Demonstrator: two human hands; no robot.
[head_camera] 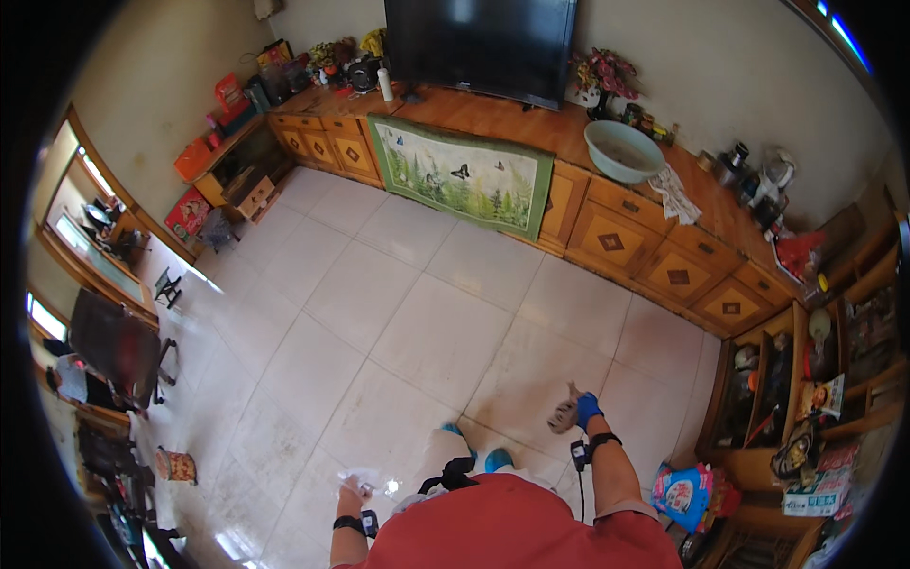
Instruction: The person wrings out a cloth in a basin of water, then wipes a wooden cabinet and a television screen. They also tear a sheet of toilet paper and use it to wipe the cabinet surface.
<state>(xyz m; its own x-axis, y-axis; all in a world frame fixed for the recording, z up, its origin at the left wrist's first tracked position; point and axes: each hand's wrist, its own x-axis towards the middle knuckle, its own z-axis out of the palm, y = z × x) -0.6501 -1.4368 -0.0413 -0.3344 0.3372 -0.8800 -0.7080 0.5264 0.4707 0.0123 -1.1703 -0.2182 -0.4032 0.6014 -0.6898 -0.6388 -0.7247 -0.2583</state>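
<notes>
My right hand (589,410), in a blue glove, grips a crumpled grey-brown cloth (563,417). The cloth hangs above the tiled floor, to the right of my feet. On the other side, my left hand (352,491) is low beside my body. Clear, shiny plastic (366,475) lies over or around its fingers; I cannot tell whether it is held or worn. Dark bands with small boxes circle both wrists. Below me are my teal shoes (499,459).
A wooden cabinet (618,242) runs along the far wall, bearing a television (480,50) and a pale basin (623,151). Shelves (753,370) and a blue-and-pink bag (682,491) stand right. At left are an office chair (117,348), a round stool (176,466) and a person (75,380).
</notes>
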